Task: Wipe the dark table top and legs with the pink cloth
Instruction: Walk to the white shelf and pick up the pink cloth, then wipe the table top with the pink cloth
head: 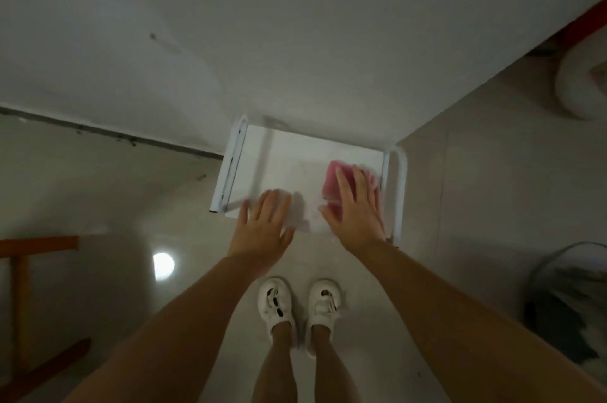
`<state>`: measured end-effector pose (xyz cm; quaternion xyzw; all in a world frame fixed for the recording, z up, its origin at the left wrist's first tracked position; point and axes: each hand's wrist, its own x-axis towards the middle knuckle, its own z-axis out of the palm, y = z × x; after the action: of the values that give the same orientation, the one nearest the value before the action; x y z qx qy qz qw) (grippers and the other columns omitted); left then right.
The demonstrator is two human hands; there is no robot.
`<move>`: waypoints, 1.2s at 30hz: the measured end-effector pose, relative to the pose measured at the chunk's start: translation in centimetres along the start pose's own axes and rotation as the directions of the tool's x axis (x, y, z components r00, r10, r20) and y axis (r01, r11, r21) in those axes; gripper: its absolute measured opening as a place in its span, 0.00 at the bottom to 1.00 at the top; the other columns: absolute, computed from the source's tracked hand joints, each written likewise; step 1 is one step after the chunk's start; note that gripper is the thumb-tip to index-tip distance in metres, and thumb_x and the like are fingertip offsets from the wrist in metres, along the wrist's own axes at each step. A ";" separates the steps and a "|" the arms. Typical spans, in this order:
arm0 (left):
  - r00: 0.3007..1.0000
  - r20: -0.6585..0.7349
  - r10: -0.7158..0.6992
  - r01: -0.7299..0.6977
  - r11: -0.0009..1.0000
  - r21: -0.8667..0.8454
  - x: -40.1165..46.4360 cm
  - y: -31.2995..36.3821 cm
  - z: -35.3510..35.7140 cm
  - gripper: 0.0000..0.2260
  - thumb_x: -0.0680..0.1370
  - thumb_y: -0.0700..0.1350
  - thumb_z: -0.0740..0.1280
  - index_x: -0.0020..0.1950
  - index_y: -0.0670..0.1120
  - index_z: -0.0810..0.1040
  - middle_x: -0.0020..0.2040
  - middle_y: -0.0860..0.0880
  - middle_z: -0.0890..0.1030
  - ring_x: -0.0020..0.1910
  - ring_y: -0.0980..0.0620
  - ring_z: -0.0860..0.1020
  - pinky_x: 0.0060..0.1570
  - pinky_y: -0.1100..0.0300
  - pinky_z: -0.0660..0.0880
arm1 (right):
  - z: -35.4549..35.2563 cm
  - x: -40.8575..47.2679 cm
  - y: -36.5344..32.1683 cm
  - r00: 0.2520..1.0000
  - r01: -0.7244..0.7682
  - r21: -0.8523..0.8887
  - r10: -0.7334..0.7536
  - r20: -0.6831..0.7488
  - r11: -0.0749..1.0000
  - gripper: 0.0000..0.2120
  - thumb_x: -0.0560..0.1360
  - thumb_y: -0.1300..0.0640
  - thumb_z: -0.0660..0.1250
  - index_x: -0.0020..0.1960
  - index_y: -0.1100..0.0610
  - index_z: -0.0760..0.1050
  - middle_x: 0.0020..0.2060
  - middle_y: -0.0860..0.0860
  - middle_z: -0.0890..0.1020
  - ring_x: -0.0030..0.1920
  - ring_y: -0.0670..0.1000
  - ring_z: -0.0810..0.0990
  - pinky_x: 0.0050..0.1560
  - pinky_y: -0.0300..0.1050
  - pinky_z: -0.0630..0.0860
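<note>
A small table (289,156) with a pale top and white tube legs stands against the wall in front of me; it looks white, not dark. The pink cloth (331,185) lies folded on the right part of the top. My right hand (356,208) presses flat on the cloth, fingers spread, covering its right half. My left hand (266,222) rests flat on the near left edge of the top, fingers apart, holding nothing. A white leg (400,192) runs down the right side next to my right hand.
White walls meet behind the table. Orange wooden bars (23,271) stand at the left. A round white object (578,87) sits at the upper right, and a dark wire-framed thing (571,304) at the lower right. My feet in white shoes (299,304) stand on the glossy tiled floor.
</note>
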<state>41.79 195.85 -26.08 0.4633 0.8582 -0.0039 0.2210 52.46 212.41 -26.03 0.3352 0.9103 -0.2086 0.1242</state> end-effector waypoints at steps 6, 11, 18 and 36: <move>0.980 -0.189 0.059 -0.046 0.996 0.072 1.0 -0.8 4.2 0.25 0.80 0.56 0.45 0.74 0.47 0.54 0.74 0.43 0.60 0.74 0.47 0.51 0.71 0.46 0.44 | 3.4 1.3 1.3 0.975 0.042 -0.031 -0.048 -0.215 0.999 0.25 0.77 0.48 0.53 0.73 0.49 0.58 0.72 0.58 0.63 0.73 0.65 0.55 0.70 0.63 0.54; 0.987 -0.158 0.040 -0.026 0.996 0.091 1.1 -1.0 4.8 0.25 0.80 0.57 0.39 0.75 0.48 0.49 0.74 0.44 0.52 0.75 0.48 0.45 0.71 0.46 0.42 | 2.7 1.9 1.3 0.977 0.001 0.107 0.022 -0.214 0.994 0.25 0.75 0.62 0.64 0.70 0.50 0.67 0.72 0.54 0.62 0.75 0.59 0.51 0.72 0.62 0.53; 0.998 -0.050 -0.024 0.022 0.999 -0.027 -2.9 -0.3 1.3 0.30 0.74 0.62 0.27 0.73 0.50 0.37 0.74 0.48 0.41 0.73 0.48 0.38 0.70 0.49 0.38 | -1.1 0.3 -1.3 0.984 0.044 0.309 0.012 -0.177 0.950 0.22 0.76 0.67 0.57 0.68 0.52 0.67 0.66 0.51 0.70 0.68 0.53 0.64 0.70 0.53 0.63; 0.477 -0.112 -0.872 0.764 0.475 -0.436 -35.3 12.8 -2.2 0.37 0.70 0.64 0.32 0.76 0.49 0.47 0.76 0.45 0.52 0.75 0.47 0.48 0.72 0.46 0.43 | -6.2 -17.6 -9.8 0.467 0.870 0.109 -0.874 0.136 0.482 0.24 0.70 0.55 0.51 0.61 0.57 0.75 0.55 0.56 0.79 0.54 0.60 0.76 0.56 0.56 0.74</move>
<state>67.83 175.66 -8.02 -0.0615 0.9848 0.1066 0.1222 58.55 198.76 -11.25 -0.1927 0.9370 -0.2817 0.0749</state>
